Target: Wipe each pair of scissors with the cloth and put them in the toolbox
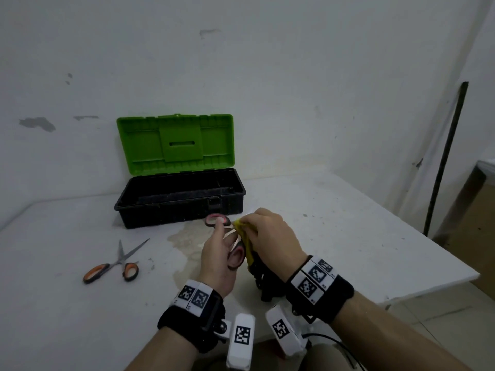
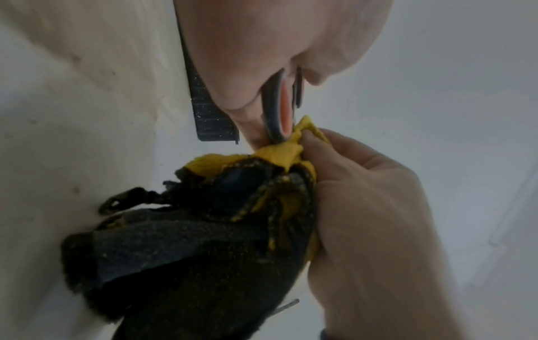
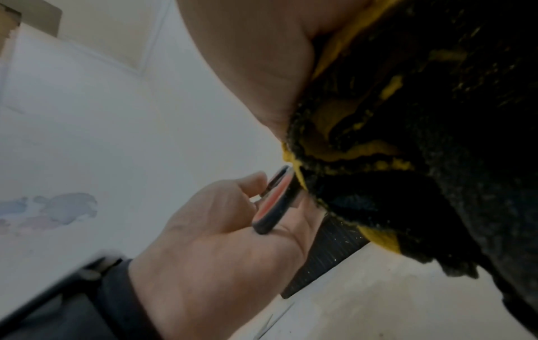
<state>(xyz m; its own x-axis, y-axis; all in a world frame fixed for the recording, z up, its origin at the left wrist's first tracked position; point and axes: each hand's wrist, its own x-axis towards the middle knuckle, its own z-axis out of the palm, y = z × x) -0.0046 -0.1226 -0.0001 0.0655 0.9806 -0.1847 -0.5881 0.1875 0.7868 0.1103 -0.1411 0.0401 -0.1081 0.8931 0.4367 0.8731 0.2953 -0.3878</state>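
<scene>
Above the white table [image 1: 334, 223], my left hand [image 1: 218, 238] grips a pair of red-handled scissors [image 1: 237, 258] by the handle loops. My right hand [image 1: 265, 231] pinches a yellow and black cloth [image 1: 247, 245] around the blades, which are mostly hidden. The left wrist view shows the scissors handle [image 2: 279, 110] meeting the cloth [image 2: 276, 156] held by the right hand [image 2: 364, 207]. In the right wrist view the left hand [image 3: 218, 230] holds the handle [image 3: 273, 202] against the cloth [image 3: 407, 138]. Orange-handled scissors [image 1: 115, 263] lie half spread on the table at the left. A black toolbox [image 1: 179, 207] stands behind with its green lid [image 1: 175, 143] raised.
The toolbox backs onto the white wall. A dried stain [image 1: 184, 236] marks the table under my hands. The table's right edge [image 1: 428, 242] drops to the floor, where a dark pole [image 1: 444, 162] leans against the wall.
</scene>
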